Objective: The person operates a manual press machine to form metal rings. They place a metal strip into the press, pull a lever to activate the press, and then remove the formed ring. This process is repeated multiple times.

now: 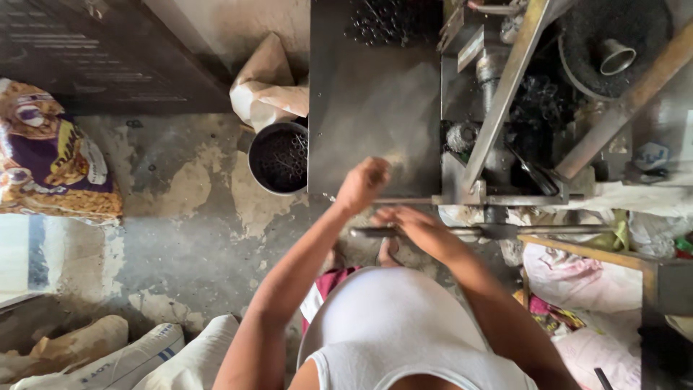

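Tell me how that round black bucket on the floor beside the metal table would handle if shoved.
The black bucket looks rigid, so it should slide rather than buckle. It seems loaded with small dark metal pieces, so probably heavy for its size. Its wide, squat shape suggests it would scrape over the rough concrete floor rather than tip.

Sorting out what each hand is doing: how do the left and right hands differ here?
The left hand is closed in a fist, raised over the steel tray; the right hand is spread flat, fingers extended. The left sits higher, farther from the body; the right lies lower, by the metal rod. Both are bare.
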